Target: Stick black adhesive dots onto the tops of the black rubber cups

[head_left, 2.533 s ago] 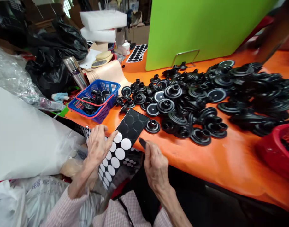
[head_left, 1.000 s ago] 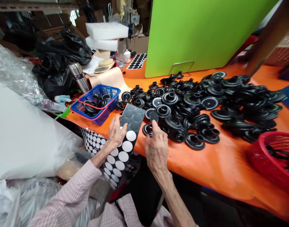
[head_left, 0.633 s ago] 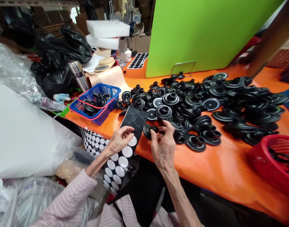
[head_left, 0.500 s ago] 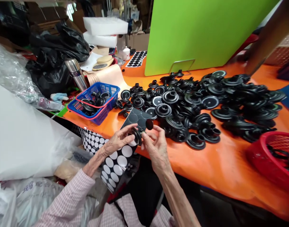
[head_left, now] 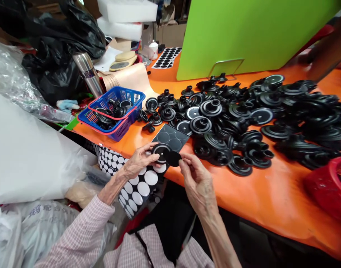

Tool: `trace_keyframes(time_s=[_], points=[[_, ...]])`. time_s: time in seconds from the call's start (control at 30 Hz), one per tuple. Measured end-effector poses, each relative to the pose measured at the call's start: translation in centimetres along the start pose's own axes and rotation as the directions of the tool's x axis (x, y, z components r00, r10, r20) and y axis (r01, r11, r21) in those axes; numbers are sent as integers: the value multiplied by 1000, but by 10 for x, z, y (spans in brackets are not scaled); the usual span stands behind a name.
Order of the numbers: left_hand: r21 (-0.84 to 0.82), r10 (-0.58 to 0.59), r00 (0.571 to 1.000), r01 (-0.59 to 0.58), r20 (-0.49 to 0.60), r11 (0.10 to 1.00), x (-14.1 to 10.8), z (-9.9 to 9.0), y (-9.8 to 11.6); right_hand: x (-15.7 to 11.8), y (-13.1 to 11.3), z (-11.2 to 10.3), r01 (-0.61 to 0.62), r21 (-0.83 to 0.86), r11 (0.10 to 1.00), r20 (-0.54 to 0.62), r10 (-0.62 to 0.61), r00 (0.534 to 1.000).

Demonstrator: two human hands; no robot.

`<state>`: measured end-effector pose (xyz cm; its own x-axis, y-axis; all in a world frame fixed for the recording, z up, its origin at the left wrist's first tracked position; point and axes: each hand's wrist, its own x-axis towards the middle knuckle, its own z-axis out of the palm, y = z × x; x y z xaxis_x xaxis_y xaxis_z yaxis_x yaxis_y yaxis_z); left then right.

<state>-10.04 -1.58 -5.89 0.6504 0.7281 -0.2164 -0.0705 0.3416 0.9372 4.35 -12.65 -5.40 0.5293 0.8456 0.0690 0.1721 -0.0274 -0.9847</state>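
Observation:
My left hand (head_left: pixel 139 160) grips a black rubber flanged part (head_left: pixel 161 153), its round face showing. My right hand (head_left: pixel 197 176) pinches a thin black round disc (head_left: pixel 174 158) between thumb and fingers, and the disc's edge overlaps the part's rim. Under both hands lies a black sheet of die-cut circles (head_left: pixel 170 137). Its lower stretch, with white round patches (head_left: pixel 139 190), hangs over the orange table's edge (head_left: pixel 215 193). A large heap of similar black rubber parts (head_left: pixel 229 119) lies just beyond my right hand.
A blue plastic basket (head_left: pixel 111 111) holding black parts stands left of the heap, and a red basket (head_left: pixel 329 186) sits at the right edge. Behind rise a green board (head_left: pixel 243 37) and a steel flask (head_left: pixel 88 76). Plastic bags crowd the left. A blurred arm (head_left: pixel 327 48) shows top right.
My hands have come together over the sheet. The left now grips a flanged part, and the right holds a black disc against it. The view has tilted slightly.

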Motion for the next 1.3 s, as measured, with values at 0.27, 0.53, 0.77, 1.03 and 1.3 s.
trace_keyframes(time_s=[0.27, 0.53, 0.77, 1.03, 1.3], points=[[-36, -56, 998, 57, 35, 998, -1, -2, 0, 1, -4, 6, -174, 254, 951, 89, 156, 984], [-60, -76, 993, 82, 86, 995, 0, -10, -7, 8, 4, 19, -185, 285, 941, -42, 205, 978], [-64, -102, 993, 106, 59, 992, -1, -8, -4, 8, 5, 33, -125, 191, 973, -106, 147, 983], [-94, -108, 993, 111, 35, 989, -2, -4, -2, 6, 8, 40, -140, 237, 961, -150, 178, 973], [-101, -118, 992, 122, 39, 987, -2, -5, -4, 6, 10, 43, -133, 244, 961, -171, 177, 969]])
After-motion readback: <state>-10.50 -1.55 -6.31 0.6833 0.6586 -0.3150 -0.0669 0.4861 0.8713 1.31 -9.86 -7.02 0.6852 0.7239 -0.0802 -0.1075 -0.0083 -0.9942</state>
